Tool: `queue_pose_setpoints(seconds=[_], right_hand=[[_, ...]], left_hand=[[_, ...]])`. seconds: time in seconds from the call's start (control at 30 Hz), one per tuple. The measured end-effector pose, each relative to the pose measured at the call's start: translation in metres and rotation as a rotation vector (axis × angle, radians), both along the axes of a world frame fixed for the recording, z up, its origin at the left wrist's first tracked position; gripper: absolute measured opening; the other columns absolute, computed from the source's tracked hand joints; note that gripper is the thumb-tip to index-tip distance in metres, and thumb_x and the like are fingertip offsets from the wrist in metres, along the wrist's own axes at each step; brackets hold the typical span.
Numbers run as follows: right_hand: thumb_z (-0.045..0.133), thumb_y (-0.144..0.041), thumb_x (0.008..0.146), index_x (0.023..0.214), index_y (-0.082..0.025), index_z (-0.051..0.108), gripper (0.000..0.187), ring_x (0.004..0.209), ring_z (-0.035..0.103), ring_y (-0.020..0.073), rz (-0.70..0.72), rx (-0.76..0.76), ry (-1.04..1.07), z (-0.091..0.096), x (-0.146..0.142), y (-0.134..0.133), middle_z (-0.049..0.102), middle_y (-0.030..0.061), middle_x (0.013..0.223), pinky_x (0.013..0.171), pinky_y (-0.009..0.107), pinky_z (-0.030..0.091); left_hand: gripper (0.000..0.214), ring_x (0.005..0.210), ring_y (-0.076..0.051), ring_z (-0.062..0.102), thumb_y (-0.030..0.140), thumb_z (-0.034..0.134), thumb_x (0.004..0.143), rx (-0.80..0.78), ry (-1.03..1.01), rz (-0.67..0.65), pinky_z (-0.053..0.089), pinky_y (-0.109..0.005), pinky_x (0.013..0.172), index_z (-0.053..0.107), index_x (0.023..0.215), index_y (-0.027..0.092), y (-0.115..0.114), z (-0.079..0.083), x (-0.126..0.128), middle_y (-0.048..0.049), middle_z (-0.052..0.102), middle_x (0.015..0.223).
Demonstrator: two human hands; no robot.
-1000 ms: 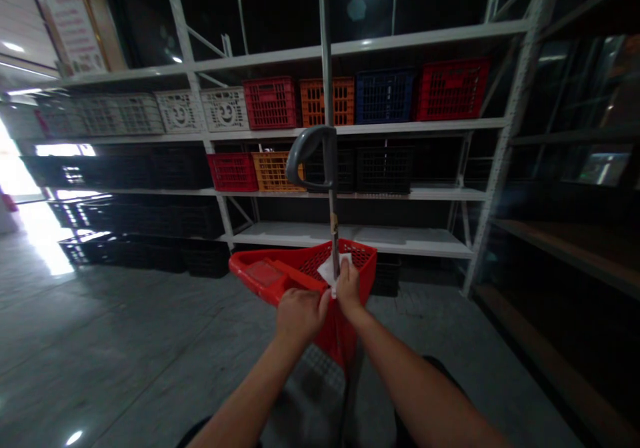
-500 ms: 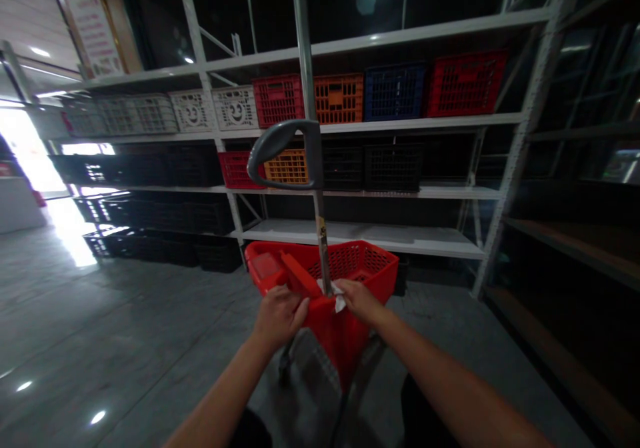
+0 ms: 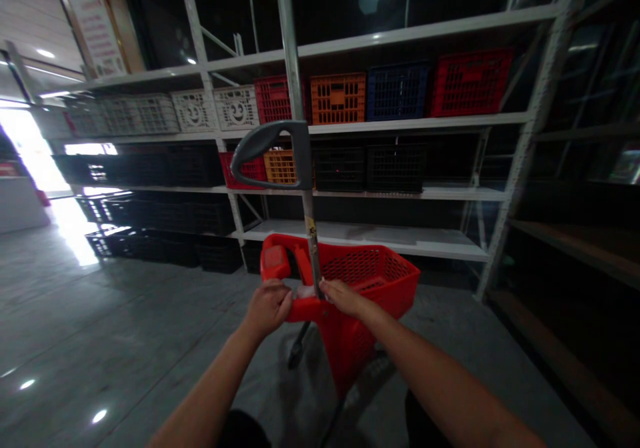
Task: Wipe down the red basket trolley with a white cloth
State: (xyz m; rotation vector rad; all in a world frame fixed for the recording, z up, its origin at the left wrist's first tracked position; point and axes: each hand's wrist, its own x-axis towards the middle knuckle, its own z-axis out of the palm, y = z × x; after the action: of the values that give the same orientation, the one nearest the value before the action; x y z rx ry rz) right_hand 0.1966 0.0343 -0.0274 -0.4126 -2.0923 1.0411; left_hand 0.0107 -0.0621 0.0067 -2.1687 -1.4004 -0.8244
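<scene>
Head view: red wheeled shopping basket (image 3: 355, 348) found on concrete floor (image 3: 125, 315), before steel shelving (image 3: 400, 125). Left hand (image 3: 269, 308) and right hand (image 3: 343, 298): grips narrow, closed on white paper (image 3: 306, 292) at metal pole (image 3: 290, 48), apparently pinched there against slipping.

Nothing here can be read: the poster (image 3: 96, 31) high on the far wall shows blurred rows of red print, and the small label (image 3: 311, 227) on the pole (image 3: 293, 68) is too small to make out.
</scene>
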Motion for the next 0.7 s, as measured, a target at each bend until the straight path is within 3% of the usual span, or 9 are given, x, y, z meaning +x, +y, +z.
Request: queue_pose_setpoints(seconds=[0.1,0.27,0.37,0.43,0.53,0.63,0.7], right_hand=[[0.043,-0.051,0.081,0.065,-0.016,0.058,0.042,0.052,0.044,0.0095,-0.048,-0.038,0.078,-0.008,0.005,-0.003,0.05,-0.0033,0.056,0.052,0.019,0.037],[0.058,-0.047,0.068,0.058,-0.015,0.057,0.034,0.043,0.041,0.0086,-0.107,-0.274,0.219,-0.012,0.006,0.0,0.048,-0.0038,0.048,0.043,0.019,0.033],[0.049,-0.051,0.074,0.068,-0.013,0.06,0.04,0.046,0.049,0.0118,-0.21,-0.331,0.313,0.0,0.009,0.022,0.056,0.0005,0.054,0.044,0.022,0.039],[0.039,-0.052,0.08,0.081,-0.014,0.061,0.044,0.054,0.055,0.0139,-0.293,-0.324,0.378,0.011,0.008,0.04,0.06,0.0031,0.064,0.049,0.024,0.043],[0.04,-0.051,0.082,0.09,-0.019,0.062,0.04,0.072,0.059,0.0159,-0.298,-0.161,0.325,0.019,-0.006,0.056,0.065,0.0035,0.076,0.062,0.027,0.047],[0.05,-0.049,0.078,0.09,-0.024,0.065,0.032,0.092,0.057,0.0178,-0.121,0.121,0.067,0.005,-0.037,0.06,0.066,0.0023,0.091,0.079,0.03,0.045],[0.054,-0.048,0.077,0.094,-0.026,0.065,0.03,0.103,0.053,0.0197,-0.065,0.233,-0.115,-0.006,-0.057,0.064,0.064,0.002,0.103,0.087,0.033,0.042]], left_hand=[[0.037,0.059,-0.013,0.05,0.024,0.031,0.083,-0.028,-0.001,-0.015,0.041,-0.027,0.063,0.054,0.055,0.018,0.003,0.001,-0.005,-0.0032,0.055,0.057],[0.037,0.061,-0.013,0.05,0.024,0.029,0.083,-0.062,0.013,-0.031,0.042,-0.027,0.064,0.053,0.056,0.018,0.002,0.001,-0.013,-0.0032,0.054,0.059],[0.033,0.076,-0.016,0.055,0.024,0.031,0.083,-0.039,0.05,0.009,0.043,-0.03,0.075,0.059,0.067,0.017,-0.006,0.007,-0.013,-0.0059,0.061,0.075],[0.028,0.089,-0.02,0.055,0.026,0.036,0.082,0.016,0.086,0.11,0.04,-0.035,0.084,0.061,0.074,0.018,-0.012,0.012,-0.007,-0.007,0.063,0.088],[0.027,0.085,-0.022,0.057,0.03,0.038,0.083,0.013,0.135,0.292,0.04,-0.038,0.081,0.062,0.074,0.019,-0.017,0.015,0.011,-0.0066,0.065,0.086],[0.036,0.062,-0.02,0.057,0.029,0.034,0.084,-0.048,0.235,0.409,0.041,-0.04,0.073,0.059,0.06,0.019,-0.013,0.009,0.022,-0.0052,0.063,0.061],[0.039,0.055,-0.02,0.056,0.028,0.034,0.084,-0.046,0.283,0.437,0.04,-0.04,0.068,0.057,0.054,0.02,-0.01,0.002,0.022,-0.0051,0.061,0.053]])
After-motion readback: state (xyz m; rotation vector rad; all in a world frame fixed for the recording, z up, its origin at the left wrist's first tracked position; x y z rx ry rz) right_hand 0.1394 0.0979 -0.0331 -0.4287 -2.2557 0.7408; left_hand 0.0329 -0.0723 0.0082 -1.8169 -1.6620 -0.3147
